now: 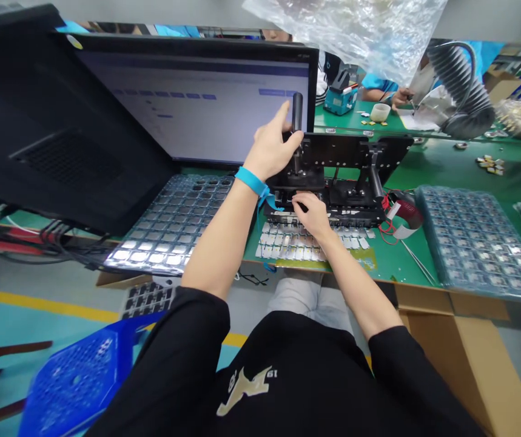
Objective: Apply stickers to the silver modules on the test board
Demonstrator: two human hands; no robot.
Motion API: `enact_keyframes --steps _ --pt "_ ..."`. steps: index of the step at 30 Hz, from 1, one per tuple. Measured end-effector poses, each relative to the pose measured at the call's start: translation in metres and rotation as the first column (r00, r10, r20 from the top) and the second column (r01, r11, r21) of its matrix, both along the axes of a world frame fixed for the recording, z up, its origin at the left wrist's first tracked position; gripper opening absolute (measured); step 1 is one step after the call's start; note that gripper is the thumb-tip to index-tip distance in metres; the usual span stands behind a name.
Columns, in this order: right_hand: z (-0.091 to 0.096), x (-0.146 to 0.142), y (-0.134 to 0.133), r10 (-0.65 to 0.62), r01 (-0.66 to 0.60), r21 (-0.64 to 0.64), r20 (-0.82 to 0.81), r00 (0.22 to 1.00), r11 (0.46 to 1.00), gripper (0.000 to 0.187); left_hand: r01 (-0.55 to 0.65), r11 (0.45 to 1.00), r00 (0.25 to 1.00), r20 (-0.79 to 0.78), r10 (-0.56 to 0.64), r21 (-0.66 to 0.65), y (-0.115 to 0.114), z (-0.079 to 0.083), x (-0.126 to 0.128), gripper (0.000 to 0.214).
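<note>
My left hand [272, 145], with a blue wrist strap [252, 181], is at the upright black lever handle [297, 109] of a test fixture [346, 209]. Its thumb crosses the handle's lower part, and the index finger points up beside it. Below, my right hand [312, 213] reaches into the fixture's left slot with fingers drawn together; whatever is at the fingertips is too small to make out. The fixture's second handle [375, 179] tilts down at the right. Rows of small silvery parts [292, 243] lie on the mat in front of the fixture.
A monitor [191, 103] stands behind at the left. Clear plastic trays of parts flank the fixture, one left [173, 218] and one right [483, 243]. Tweezers [417, 261] lie near the front edge. Red wires and a duct hose [463, 85] are to the right. Co-workers sit opposite.
</note>
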State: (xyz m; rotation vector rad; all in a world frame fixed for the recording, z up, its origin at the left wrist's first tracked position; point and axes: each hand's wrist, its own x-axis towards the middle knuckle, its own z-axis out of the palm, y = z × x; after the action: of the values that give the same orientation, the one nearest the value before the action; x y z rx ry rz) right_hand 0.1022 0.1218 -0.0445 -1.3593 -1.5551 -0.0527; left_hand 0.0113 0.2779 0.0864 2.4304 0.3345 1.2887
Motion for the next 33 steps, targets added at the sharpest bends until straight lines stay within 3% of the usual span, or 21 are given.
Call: enact_keyframes --steps 3,6,9,14,17,22,26,29,33 --pt "0.004 -0.004 -0.030 0.062 -0.062 0.103 0.002 0.998 0.993 0.010 0.106 0.994 0.992 -0.064 -0.107 -0.010 -0.021 0.006 -0.012 0.072" --pt "0.002 -0.008 -0.071 0.028 -0.023 0.169 -0.030 0.999 0.985 0.008 0.106 0.994 0.994 -0.019 -0.106 0.026 -0.049 0.000 -0.021 0.048" --pt "-0.008 -0.008 -0.115 -0.072 0.086 0.177 -0.084 0.994 0.980 0.011 0.067 0.996 0.997 0.043 -0.070 0.063 -0.069 -0.015 -0.024 0.023" --pt "-0.031 0.005 -0.180 -0.315 0.329 0.101 -0.137 0.939 0.939 0.017 -0.030 0.996 0.999 0.012 0.030 0.079 -0.080 -0.039 -0.024 0.032" --pt "-0.039 0.020 -0.204 -0.393 0.402 0.066 -0.115 0.912 0.913 0.017 -0.070 0.993 0.995 -0.063 0.076 0.092 -0.085 -0.045 -0.023 0.035" --pt "-0.045 0.040 -0.215 -0.378 0.379 -0.033 0.040 0.925 0.925 0.013 -0.136 0.987 0.980 -0.134 0.147 0.088 -0.102 -0.037 -0.029 0.032" --pt "-0.048 0.044 -0.210 -0.332 0.349 -0.081 0.171 0.928 0.933 0.009 -0.240 0.969 0.951 -0.187 0.247 0.057 -0.128 -0.041 -0.066 0.058" --pt "-0.044 0.041 -0.205 -0.329 0.353 -0.077 0.220 0.918 0.933 0.007 -0.378 0.925 0.896 -0.243 0.372 0.023 -0.152 -0.067 -0.110 0.053" --pt "-0.035 0.038 -0.204 -0.313 0.353 -0.113 0.274 0.910 0.929 0.010 -0.388 0.921 0.873 -0.326 0.361 -0.018 -0.177 -0.118 -0.158 0.030"
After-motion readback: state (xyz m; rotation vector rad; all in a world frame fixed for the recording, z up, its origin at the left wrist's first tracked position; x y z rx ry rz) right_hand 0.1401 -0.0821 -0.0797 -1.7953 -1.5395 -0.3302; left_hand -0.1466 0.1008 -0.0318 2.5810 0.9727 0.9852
